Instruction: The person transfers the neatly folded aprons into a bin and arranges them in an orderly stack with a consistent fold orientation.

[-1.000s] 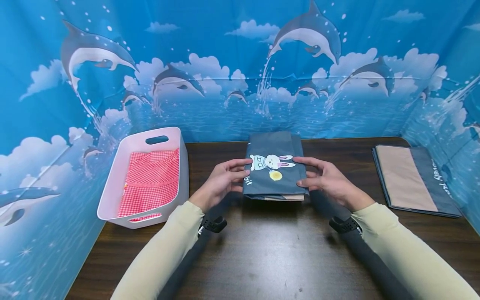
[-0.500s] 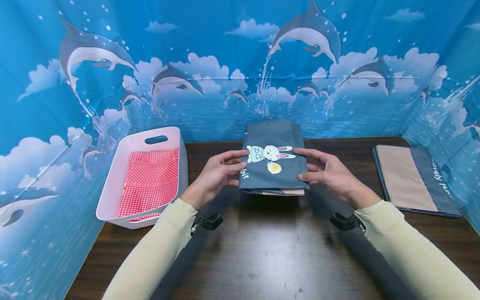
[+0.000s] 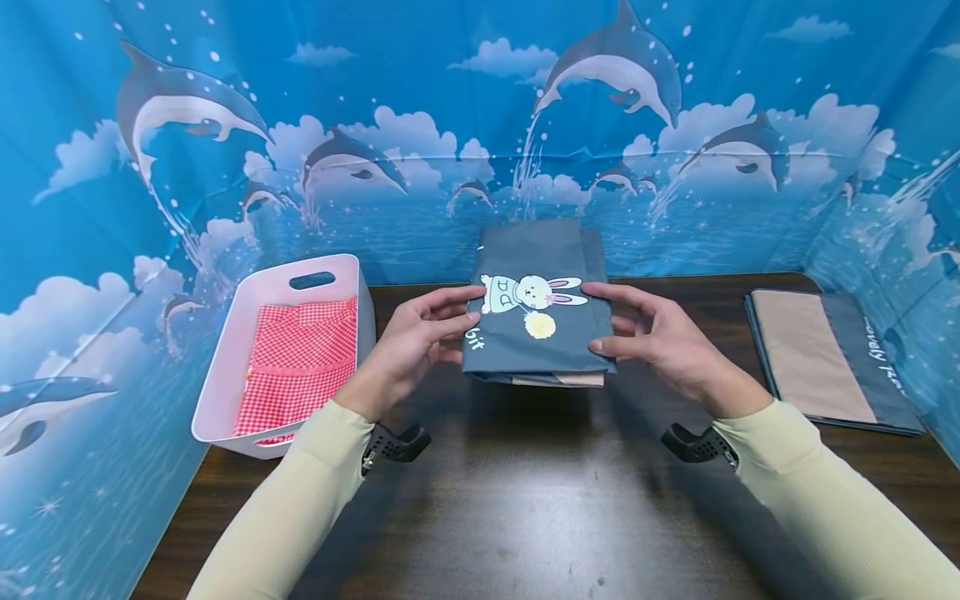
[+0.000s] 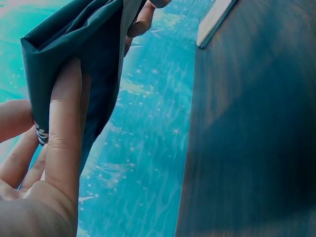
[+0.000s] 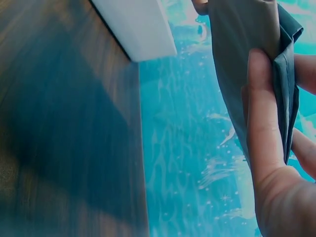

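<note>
Dark grey folded cloth (image 3: 536,304) is held above the table (image 3: 517,517) in the head view, left hand (image 3: 412,346) and right hand (image 3: 663,346) pinching its sides; folding looks finished, setting down not. Red checked cloth (image 3: 307,354) lies in the white bin (image 3: 217,396), beige-and-grey cloth (image 3: 817,354) folded at right. Left wrist view: the hand clasps both faces. Right wrist view: likewise.

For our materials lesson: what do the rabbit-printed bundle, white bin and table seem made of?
Rabbit-printed bundle: thin, smooth, mostly matte fabric, possibly synthetic; it lies in soft folded layers.
White bin: probably moulded plastic, smooth; rounded corners and cut-out handles suggest it.
Table: wood or wood-look laminate, slightly glossy; dark grain and reflected light show.
</note>
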